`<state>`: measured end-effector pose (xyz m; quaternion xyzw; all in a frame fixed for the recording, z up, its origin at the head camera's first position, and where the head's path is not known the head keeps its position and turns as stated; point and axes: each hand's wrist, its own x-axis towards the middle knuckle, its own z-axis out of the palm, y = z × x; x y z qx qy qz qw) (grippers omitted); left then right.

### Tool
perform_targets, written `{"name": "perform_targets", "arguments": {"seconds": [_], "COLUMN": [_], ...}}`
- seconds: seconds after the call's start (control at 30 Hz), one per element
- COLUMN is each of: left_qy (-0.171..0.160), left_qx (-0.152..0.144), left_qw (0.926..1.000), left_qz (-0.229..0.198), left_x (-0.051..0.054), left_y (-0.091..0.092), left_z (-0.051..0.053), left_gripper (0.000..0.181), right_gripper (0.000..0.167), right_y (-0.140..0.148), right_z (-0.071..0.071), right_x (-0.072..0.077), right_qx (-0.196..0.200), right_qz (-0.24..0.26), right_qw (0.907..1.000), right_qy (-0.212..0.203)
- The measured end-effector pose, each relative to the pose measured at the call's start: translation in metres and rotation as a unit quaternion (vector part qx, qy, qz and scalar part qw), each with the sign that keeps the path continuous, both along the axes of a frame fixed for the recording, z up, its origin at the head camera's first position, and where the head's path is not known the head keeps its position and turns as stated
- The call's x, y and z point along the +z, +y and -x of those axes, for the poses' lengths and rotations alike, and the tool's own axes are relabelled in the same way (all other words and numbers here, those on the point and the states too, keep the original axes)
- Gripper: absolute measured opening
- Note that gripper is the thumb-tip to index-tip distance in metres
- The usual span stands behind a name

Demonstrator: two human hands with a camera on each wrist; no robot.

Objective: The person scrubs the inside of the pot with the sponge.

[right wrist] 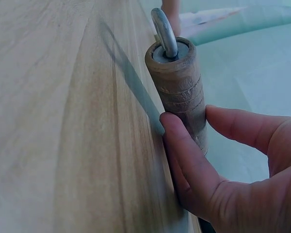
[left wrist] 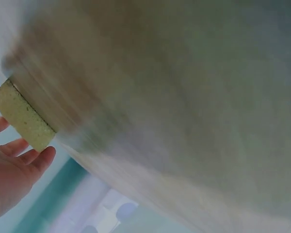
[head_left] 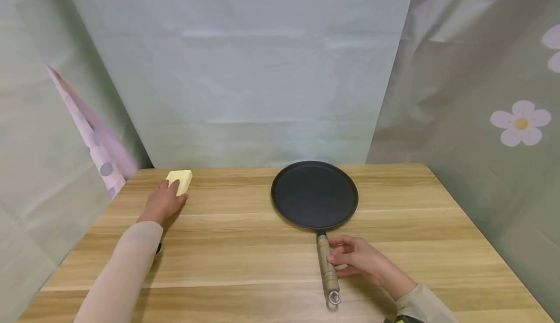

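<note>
A pale yellow sponge (head_left: pixel 185 179) lies by the far left edge of the wooden table. My left hand (head_left: pixel 164 200) grips it, fingers over its top and thumb at its near right side. In the left wrist view the fingers spread around the sponge (left wrist: pixel 25 115). A flat black frying pan (head_left: pixel 314 194) rests right of the table's middle, its wooden handle (head_left: pixel 327 264) pointing towards me and ending in a metal ring (head_left: pixel 334 297). My right hand (head_left: pixel 359 260) pinches the handle from its right side; the right wrist view shows fingertips on two sides of the handle (right wrist: pixel 182 90).
The wooden table (head_left: pixel 227 255) carries the pan and sponge. Pale green cloth (head_left: pixel 271 70) hangs behind its far edge and on both sides, with a flower print (head_left: pixel 520 123) at right. A spotted pink fold (head_left: pixel 105 162) hangs close to the far left corner.
</note>
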<state>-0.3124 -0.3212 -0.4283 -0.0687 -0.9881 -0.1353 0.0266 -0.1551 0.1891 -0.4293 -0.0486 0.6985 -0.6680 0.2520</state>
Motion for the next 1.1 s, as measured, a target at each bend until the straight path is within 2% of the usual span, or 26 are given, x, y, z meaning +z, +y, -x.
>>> {"name": "perform_targets", "arguments": {"seconds": [0.2,0.67,1.1], "left_qy": [-0.011,-0.026,0.025], "left_qx": [0.011,0.025,-0.018], "left_qw": [0.9999,0.9993,0.9991], "left_qz": [0.001,0.007,0.029], "left_x": [-0.0032,-0.0035,-0.0021], "left_y": [-0.0013,-0.0025,0.0060], "left_z": [0.0018,0.0077,0.0064], "left_gripper": [0.064,0.063,0.056], "right_gripper": [0.062,0.061,0.061], "right_y": [-0.0008,-0.0029,-0.0010], "right_z": [-0.0007,0.0007,0.0010], "right_x": [0.0013,0.0031,0.0032], "right_qx": [0.004,-0.002,-0.001], "right_qz": [-0.001,-0.003,-0.004], "right_qw": [1.0000,1.0000,1.0000], "right_qy": [-0.001,-0.003,-0.006]}}
